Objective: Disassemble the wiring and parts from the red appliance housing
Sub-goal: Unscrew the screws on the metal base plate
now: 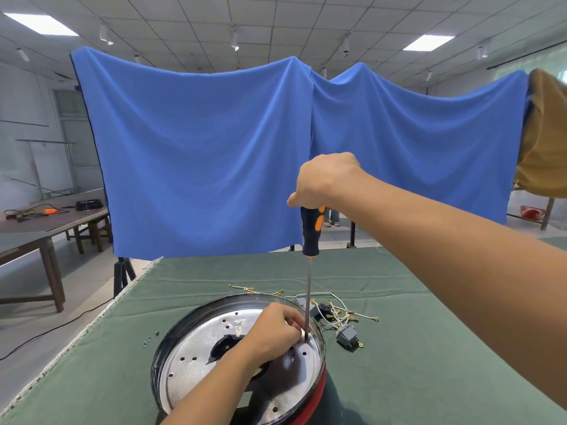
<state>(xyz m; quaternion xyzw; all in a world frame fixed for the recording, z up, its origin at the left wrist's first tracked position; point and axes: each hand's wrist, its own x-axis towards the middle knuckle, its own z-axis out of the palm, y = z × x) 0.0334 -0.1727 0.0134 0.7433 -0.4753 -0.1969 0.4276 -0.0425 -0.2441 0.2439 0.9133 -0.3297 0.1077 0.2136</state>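
Now our right hand (325,179) grips the screwdriver (311,231) upright while, below it, our left hand (276,332) pinches its shaft to steady the tip in the red housing (319,384).

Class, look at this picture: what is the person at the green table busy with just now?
A person is taking apart a red appliance housing on a green-covered table. The right hand grips the top of a long screwdriver, held upright with its tip down at the silver plate inside the housing. The left hand pinches the shaft near the tip, steadying it. Loose wires, a grey switch and some small screws lie on the cloth beside the housing.
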